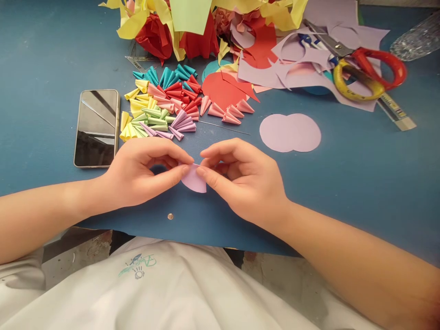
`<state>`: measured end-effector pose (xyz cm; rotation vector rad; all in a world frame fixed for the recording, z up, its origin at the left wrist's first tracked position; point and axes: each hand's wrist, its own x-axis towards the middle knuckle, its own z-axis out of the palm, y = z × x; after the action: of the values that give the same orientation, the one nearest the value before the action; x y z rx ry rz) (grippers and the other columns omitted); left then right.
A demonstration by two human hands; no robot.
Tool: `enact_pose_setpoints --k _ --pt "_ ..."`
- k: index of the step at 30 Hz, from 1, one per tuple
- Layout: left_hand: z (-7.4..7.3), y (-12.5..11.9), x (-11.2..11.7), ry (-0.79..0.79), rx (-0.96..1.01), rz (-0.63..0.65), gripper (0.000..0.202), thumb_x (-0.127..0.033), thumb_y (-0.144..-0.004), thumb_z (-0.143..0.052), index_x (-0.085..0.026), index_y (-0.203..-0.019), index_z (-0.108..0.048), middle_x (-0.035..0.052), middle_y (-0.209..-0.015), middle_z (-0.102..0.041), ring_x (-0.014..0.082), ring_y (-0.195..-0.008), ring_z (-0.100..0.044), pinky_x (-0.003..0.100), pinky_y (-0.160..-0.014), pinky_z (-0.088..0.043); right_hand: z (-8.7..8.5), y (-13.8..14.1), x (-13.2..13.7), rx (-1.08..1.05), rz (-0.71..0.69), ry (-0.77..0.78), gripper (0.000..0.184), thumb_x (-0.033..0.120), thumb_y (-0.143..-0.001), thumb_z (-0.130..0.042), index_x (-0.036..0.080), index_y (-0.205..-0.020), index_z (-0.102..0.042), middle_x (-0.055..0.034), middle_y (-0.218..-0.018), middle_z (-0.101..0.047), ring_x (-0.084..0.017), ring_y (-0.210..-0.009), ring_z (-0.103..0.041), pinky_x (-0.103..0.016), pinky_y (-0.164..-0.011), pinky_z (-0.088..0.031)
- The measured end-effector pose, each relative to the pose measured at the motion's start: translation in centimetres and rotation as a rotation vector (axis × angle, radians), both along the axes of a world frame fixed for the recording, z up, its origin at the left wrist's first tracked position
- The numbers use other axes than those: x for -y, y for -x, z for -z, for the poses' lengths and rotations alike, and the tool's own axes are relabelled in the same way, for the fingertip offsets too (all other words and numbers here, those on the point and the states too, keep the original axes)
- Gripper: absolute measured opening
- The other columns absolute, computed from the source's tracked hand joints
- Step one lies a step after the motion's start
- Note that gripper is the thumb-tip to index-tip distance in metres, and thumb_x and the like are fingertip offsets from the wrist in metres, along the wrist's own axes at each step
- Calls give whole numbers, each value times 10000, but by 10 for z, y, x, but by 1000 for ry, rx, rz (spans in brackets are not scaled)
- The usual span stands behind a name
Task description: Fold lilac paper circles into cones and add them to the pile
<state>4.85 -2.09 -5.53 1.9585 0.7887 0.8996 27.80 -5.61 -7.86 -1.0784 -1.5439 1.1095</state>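
Note:
A small lilac paper piece [195, 179], fan-shaped with a curved lower edge, is pinched between both hands near the table's front. My left hand [142, 172] grips its upper left corner between thumb and forefinger. On the other side, my right hand [244, 176] pinches the top right part the same way. Just beyond my left hand lies a pile of small rolled paper cones [161, 103] in teal, red, pink, yellow, green and lilac. Two overlapping lilac paper circles [290, 133] rest flat beyond my right hand.
A phone [96, 128] lies left of the cones. Red-and-yellow-handled scissors [357, 68] rest on lilac paper scraps [261, 73] at the back right, near a clear ruler [397, 112]. Crumpled yellow and red paper [154, 36] fills the back. A tiny round object [170, 216] sits near the front edge.

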Motion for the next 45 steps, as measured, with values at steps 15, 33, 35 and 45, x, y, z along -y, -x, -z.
enact_pose_setpoints --k 15,33,35,45 --pt "4 9 -14 -382 -508 61 183 -205 -1063 -635 -161 -1054 -812 47 -943 -788 169 -823 -723 268 -775 -540 14 -12 -27 502 -148 -653 76 110 -978 -728 183 -974 -748 -106 -1022 -822 -253 -907 -696 -421 -865 -591" --pt "3 18 -12 -542 -705 133 306 -298 -1115 -524 -243 -1183 -817 105 -1148 -756 259 -1005 -668 388 -886 -577 3 -18 -28 654 -331 -554 234 148 -990 -682 194 -1202 -769 -85 -1174 -839 -301 -1078 -681 -483 -931 -543" --pt "1 21 -12 -520 -701 155 311 -303 -1111 -530 -252 -1192 -827 108 -1172 -752 258 -1029 -670 394 -925 -581 0 -22 -26 680 -369 -560 301 174 -986 -716 192 -1283 -756 -99 -1242 -821 -321 -1126 -680 -511 -964 -542" --pt "7 20 -11 -403 -576 160 256 -343 -1061 -615 -250 -1150 -836 134 -1012 -745 292 -909 -703 436 -781 -603 11 -15 -20 443 -157 -675 167 195 -1046 -655 232 -1179 -747 -83 -1093 -855 -270 -984 -754 -469 -912 -625"
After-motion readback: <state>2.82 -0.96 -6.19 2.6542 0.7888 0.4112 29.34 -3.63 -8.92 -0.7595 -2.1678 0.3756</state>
